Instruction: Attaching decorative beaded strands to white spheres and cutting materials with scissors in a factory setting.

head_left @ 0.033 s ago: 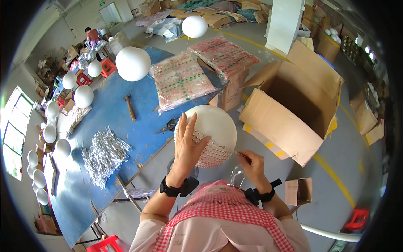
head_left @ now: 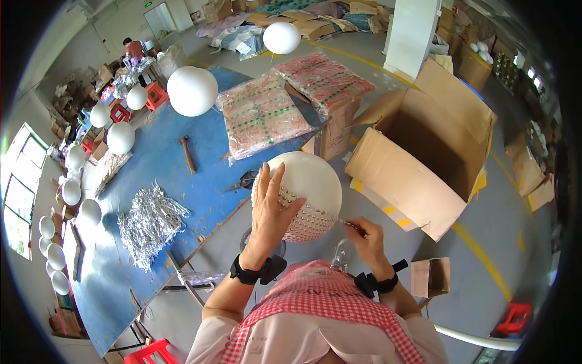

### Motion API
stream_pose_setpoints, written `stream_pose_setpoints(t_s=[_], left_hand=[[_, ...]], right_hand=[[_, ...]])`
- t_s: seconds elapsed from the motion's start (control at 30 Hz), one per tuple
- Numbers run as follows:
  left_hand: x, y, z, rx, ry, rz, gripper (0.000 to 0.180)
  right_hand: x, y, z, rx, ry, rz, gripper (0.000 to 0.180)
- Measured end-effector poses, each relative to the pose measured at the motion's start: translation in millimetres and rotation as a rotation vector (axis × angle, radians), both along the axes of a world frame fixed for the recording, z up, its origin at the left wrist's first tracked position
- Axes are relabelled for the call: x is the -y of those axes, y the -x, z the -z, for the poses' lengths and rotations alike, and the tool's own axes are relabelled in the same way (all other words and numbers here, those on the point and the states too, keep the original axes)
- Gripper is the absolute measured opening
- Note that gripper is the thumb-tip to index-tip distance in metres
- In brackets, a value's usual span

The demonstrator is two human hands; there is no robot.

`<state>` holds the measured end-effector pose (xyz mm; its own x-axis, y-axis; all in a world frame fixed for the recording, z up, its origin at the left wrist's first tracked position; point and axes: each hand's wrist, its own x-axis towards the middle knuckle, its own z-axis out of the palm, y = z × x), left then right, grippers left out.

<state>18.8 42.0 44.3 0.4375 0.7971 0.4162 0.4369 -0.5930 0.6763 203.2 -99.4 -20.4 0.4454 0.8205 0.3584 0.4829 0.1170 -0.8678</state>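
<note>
Head view: left hand (head_left: pixel 271 209) spread flat against side of white foam ball (head_left: pixel 303 194), fingers splayed and pressing, steadying ball in mid-air over gap between blue table (head_left: pixel 151 176) and open cardboard box (head_left: pixel 424 158). Lower part of ball covered in rows of small shiny studs. Right hand (head_left: pixel 367 238) just beside ball's lower right, fingertips pinched on thin pin (head_left: pixel 347 223) aimed at studded area. Black wristbands on both wrists, pink checked apron below. Two flat square packages (head_left: pixel 260 115) wrapped in clear film, pink-red with green specks, at table's far right end, second one (head_left: pixel 321 79) resting on brown carton. Heap of silvery strips (head_left: pixel 148 221) on table left, hammer (head_left: pixel 187 153) and scissors (head_left: pixel 242 180) nearby. Plain white balls (head_left: pixel 192 91) standing along table and left edge. Small open carton (head_left: pixel 429 276) on floor at right, red stool (head_left: pixel 515 318) beyond, yellow floor line (head_left: pixel 479 255) running past big box.
</note>
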Motion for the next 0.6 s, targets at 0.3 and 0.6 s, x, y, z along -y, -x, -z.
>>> stream_pose_setpoints(t_s=[0.3,0.6], left_hand=[[9,-11,1,-0.127,-0.123,-0.086,0.085],[26,-23,4,-0.179,-0.193,-0.14,0.078]], right_hand=[[43,-51,34,-0.025,0.458,0.046,0.016],[76,-107,91,0.051,0.652,0.089,0.016]])
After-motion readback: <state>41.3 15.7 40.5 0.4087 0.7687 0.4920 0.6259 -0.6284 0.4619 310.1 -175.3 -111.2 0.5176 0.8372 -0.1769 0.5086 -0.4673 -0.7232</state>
